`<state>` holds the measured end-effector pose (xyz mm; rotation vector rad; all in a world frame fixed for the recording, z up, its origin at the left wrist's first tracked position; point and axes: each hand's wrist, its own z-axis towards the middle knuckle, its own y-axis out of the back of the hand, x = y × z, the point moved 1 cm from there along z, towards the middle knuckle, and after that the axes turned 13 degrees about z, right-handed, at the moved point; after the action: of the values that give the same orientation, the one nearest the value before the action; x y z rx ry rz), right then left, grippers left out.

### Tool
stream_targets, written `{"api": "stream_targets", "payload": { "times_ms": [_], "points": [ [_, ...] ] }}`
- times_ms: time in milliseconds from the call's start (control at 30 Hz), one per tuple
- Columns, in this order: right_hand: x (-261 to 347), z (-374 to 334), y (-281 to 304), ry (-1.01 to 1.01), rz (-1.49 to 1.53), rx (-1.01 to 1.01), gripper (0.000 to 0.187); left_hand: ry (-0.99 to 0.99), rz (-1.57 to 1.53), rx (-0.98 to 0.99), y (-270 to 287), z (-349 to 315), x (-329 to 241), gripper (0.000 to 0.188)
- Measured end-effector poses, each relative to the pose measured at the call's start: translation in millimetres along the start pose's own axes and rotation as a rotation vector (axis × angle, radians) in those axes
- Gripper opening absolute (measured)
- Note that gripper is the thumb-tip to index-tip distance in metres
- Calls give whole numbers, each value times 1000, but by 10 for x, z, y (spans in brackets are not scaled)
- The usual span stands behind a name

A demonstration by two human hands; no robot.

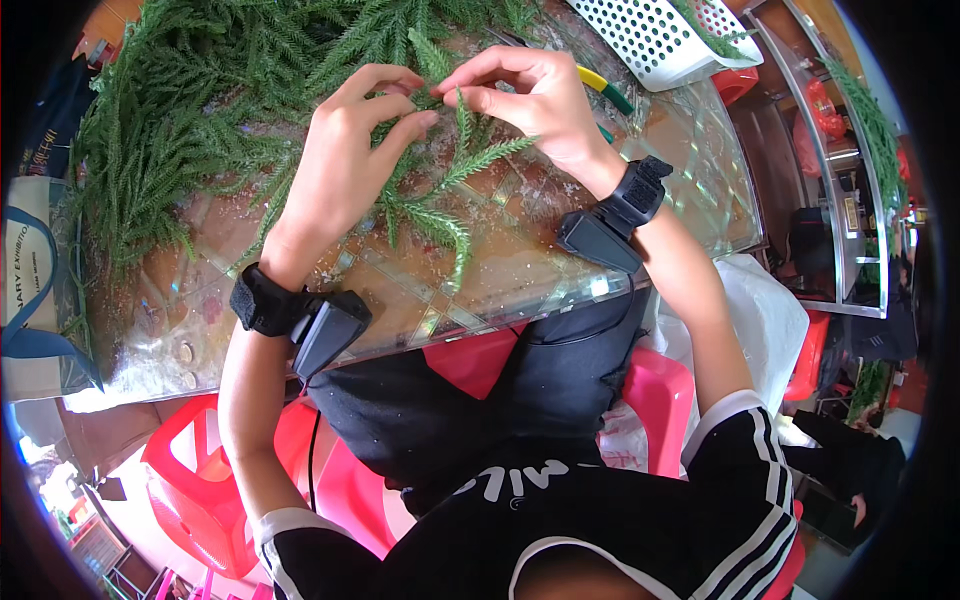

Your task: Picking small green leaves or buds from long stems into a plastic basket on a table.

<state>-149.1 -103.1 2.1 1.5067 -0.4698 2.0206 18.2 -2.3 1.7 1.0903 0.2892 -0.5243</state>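
Sprig (482, 162) of greenery spreads between the left hand (345, 150) and right hand (540, 105), both pinching it.

Left hand (350, 150) beside right hand (535, 105) at a green sprig (488, 162) above a table (540, 205), right grip apparently a pinch

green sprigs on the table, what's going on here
A person seated at the table is handling a branching green sprig: the left grip and right grip are close together near its top, though exactly what each pinches is partly hidden. A heap of similar sprigs covers the table's far left, and a yellow-and-green-handled tool lies beside the right grip.
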Motion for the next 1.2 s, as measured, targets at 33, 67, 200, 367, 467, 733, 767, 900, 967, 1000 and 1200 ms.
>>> {"api": "stream_targets", "payload": {
  "times_ms": [33,67,200,367,467,733,767,900,967,1000,1200],
  "points": [
    [2,-2,-4,0,0,2,14,9,-3,1,1,2,-4,12],
    [4,-3,-5,9,41,-21,14,10,-3,0,-2,4,-9,12],
    [-16,4,-10,27,173,-76,14,-33,17,-76,-14,4,-28,10],
    [-75,0,-13,29,255,-118,15,-80,73,-151,-29,-12,-71,8],
    [-78,11,-5,34,241,-120,15,-76,100,-174,-22,-19,-160,8],
    [-40,5,-42,49,262,-98,13,-230,194,-161,30,-16,-200,10],
    [-39,4,-48,52,252,-98,13,-254,191,-166,27,-20,-206,10],
    [-54,-22,-30,35,266,-99,19,-317,177,-166,16,-20,-215,9],
    [-40,-28,-22,25,276,-101,22,-341,167,-142,8,-20,-208,9],
    [-26,-22,-32,33,306,-93,28,-340,167,-141,6,-23,-197,9],
    [128,27,-108,16,396,-161,59,-421,187,-208,7,-25,-202,25]
  ]
}}
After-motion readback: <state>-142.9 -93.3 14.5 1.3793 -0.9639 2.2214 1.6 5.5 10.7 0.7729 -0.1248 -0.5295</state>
